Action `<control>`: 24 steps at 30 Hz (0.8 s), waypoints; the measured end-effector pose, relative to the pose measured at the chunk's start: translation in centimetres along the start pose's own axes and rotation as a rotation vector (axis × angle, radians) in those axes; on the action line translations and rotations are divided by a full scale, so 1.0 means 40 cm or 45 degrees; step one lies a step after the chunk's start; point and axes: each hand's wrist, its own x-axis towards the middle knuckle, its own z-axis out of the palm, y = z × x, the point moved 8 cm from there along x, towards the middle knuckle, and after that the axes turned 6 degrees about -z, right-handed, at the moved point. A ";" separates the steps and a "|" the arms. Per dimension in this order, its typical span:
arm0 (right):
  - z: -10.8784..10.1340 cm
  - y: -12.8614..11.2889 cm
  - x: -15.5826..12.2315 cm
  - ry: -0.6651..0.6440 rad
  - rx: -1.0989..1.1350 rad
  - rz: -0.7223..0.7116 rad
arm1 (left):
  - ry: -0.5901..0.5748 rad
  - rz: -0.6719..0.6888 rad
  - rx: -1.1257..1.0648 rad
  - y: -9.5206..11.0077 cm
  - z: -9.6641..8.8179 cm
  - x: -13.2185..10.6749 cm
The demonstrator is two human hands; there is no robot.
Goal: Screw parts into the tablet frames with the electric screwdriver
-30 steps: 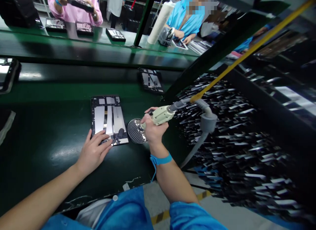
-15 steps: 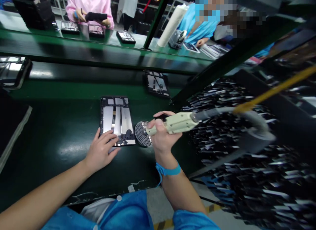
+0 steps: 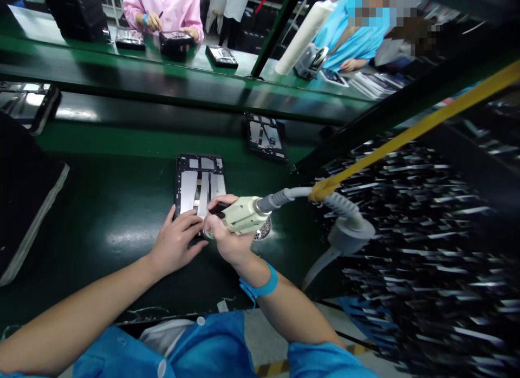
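Note:
A tablet [image 3: 189,191] with its inner side showing lies on the dark green bench in front of me. My left hand [image 3: 173,245] rests at its lower left corner, fingers stretched over the edge and thumb apart. Wrapped round a pale green electric screwdriver [image 3: 246,214] is my right hand [image 3: 229,242], wearing a blue wrist strap [image 3: 266,283]. The screwdriver points left over the lower part of the tablet; its tip is hidden by my fingers. Behind the screwdriver, a round metal dish of small holes [image 3: 265,229] is partly covered.
A second opened tablet [image 3: 266,137] lies at the back of the bench, another device [image 3: 30,104] at far left. A yellow strap [image 3: 385,148] holds the screwdriver's grey cable [image 3: 298,192]. Dark, densely packed parts [image 3: 414,259] fill the right. Two people work across the bench.
My right hand has carried the screwdriver left from the dish to the lower part of the tablet. My left hand stays at the tablet's corner. The view has shifted slightly.

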 end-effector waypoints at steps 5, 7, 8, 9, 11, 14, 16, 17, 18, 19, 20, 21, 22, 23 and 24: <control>0.006 0.011 -0.010 -0.025 0.021 0.047 | 0.003 -0.008 0.006 -0.001 0.000 -0.001; 0.005 0.020 -0.014 -0.024 0.022 0.066 | 0.008 -0.010 0.010 -0.002 -0.002 -0.001; 0.004 0.022 -0.016 -0.024 0.019 0.070 | 0.011 -0.008 0.011 -0.003 -0.003 0.000; 0.003 0.023 -0.017 -0.028 0.014 0.068 | 0.015 -0.005 0.009 -0.002 -0.003 0.000; 0.003 0.015 -0.019 -0.040 -0.012 0.034 | 0.033 0.013 0.006 0.001 -0.003 -0.003; 0.013 -0.004 -0.024 -0.068 -0.048 -0.028 | 0.088 0.072 0.032 0.009 0.005 -0.016; 0.024 -0.011 -0.023 -0.081 -0.040 -0.049 | 0.144 0.124 0.094 0.010 0.019 -0.028; 0.026 -0.016 -0.020 -0.070 -0.055 -0.080 | 0.185 0.154 0.132 0.007 0.024 -0.034; 0.026 -0.021 -0.014 -0.069 -0.062 -0.106 | 0.214 0.180 0.167 0.001 0.030 -0.037; 0.024 -0.026 -0.007 -0.065 -0.056 -0.123 | 0.232 0.205 0.199 -0.009 0.035 -0.036; 0.015 -0.030 0.001 -0.048 -0.045 -0.134 | 0.245 0.222 0.228 -0.023 0.035 -0.029; 0.002 -0.032 0.009 -0.027 -0.022 -0.131 | 0.251 0.231 0.256 -0.041 0.029 -0.014; -0.017 -0.032 0.018 0.008 0.004 -0.122 | 0.255 0.231 0.281 -0.064 0.017 0.011; -0.041 -0.031 0.027 0.053 0.023 -0.107 | 0.255 0.210 0.304 -0.089 -0.002 0.047; -0.067 -0.027 0.035 0.099 0.027 -0.086 | 0.248 0.172 0.326 -0.116 -0.026 0.094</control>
